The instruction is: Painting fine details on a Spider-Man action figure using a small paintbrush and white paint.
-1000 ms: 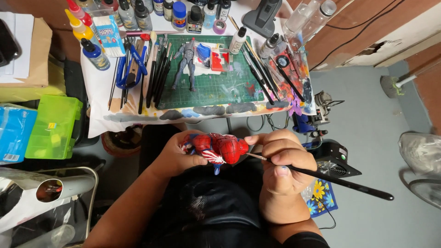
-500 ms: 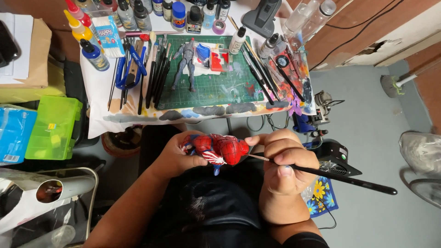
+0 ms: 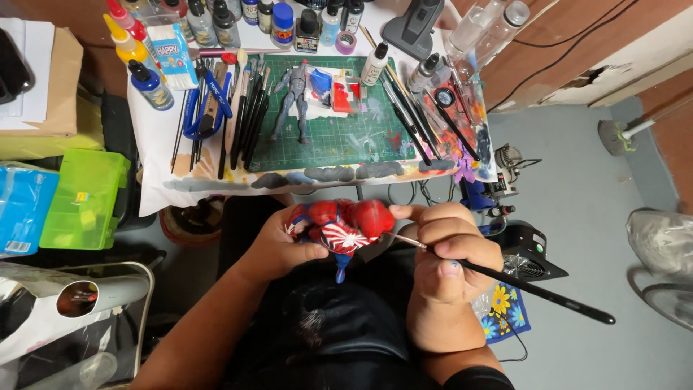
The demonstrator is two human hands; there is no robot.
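The red and blue toy figure (image 3: 339,224) sits in the left hand (image 3: 278,242), gripped tight over the person's lap, below the counter (image 3: 155,144). The right hand (image 3: 447,253) pinches a thin black paintbrush (image 3: 520,283), its tip touching the figure's red side. The figure looks mostly painted already. A plain grey figure (image 3: 292,97) lies on the green mat (image 3: 346,144), not coloured yet.

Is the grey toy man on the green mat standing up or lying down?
Lying down: the grey figure lies flat on the green cutting mat.
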